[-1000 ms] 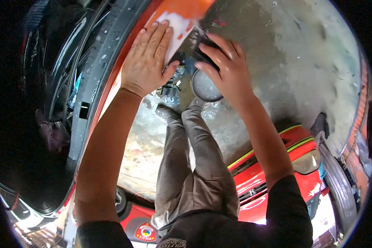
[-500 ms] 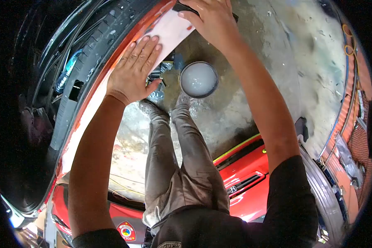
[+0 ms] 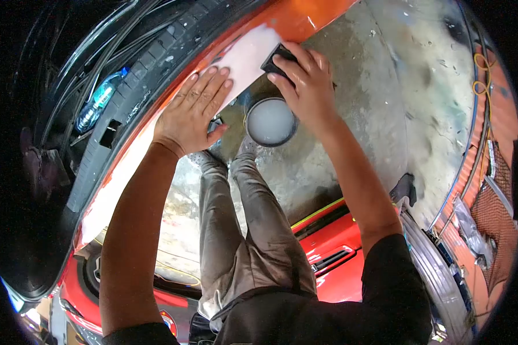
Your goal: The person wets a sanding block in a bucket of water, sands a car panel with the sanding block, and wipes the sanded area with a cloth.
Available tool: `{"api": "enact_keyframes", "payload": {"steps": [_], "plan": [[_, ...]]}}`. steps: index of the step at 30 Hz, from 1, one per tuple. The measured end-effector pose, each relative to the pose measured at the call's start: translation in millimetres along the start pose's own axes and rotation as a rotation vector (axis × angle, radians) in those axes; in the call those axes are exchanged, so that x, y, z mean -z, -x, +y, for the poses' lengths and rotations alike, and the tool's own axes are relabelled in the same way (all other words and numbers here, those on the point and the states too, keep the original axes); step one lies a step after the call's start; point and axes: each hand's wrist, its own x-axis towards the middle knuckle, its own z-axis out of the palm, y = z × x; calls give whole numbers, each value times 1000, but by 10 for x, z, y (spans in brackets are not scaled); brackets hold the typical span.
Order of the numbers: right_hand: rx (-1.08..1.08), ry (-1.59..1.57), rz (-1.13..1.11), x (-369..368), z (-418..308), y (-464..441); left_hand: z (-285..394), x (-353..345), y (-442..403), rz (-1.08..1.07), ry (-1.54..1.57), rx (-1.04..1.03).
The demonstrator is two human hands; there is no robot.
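Observation:
Pale, whitish filler or primer covers part of an orange-red car panel [image 3: 250,54] along the upper left. My left hand [image 3: 191,110] lies flat on that pale area, fingers outstretched, holding nothing. To its right, my right hand [image 3: 308,86] grips a black sanding block [image 3: 275,60] at the panel's lower edge. The palm and fingers hide part of the block, and its working face is out of sight. Below my right hand, a round bucket [image 3: 272,144] of cloudy whitish water stands on the floor near my feet.
A plastic bottle [image 3: 96,102] lies among black trim and cables inside the car at left. Behind me is another red car [image 3: 342,270]. Along the right side are a yellow cord [image 3: 479,86], brown mesh [image 3: 495,215] and clear plastic wrapping [image 3: 472,233]. The concrete floor [image 3: 362,132] looks wet and stained.
My right hand has come down the panel toward me, and the block now shows clearly in it. My left hand stays flat on the pale area. The whole view has shifted slightly.

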Motion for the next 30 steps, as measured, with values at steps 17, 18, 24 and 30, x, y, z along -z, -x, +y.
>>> {"api": "enact_keyframes", "payload": {"steps": [17, 18, 24, 30], "plan": [[-110, 4, 48, -157, -495, -218, -41, -24, -7, 23, 34, -4], [-94, 5, 39, -123, -472, -217, -13, -38, 18, 19, 48, -6], [-264, 135, 223, -290, -185, -441, 8, -43, 19, 43, 60, 4], [-178, 84, 177, -224, -34, -515, 2, -22, 13, 31, 65, 11]]}}
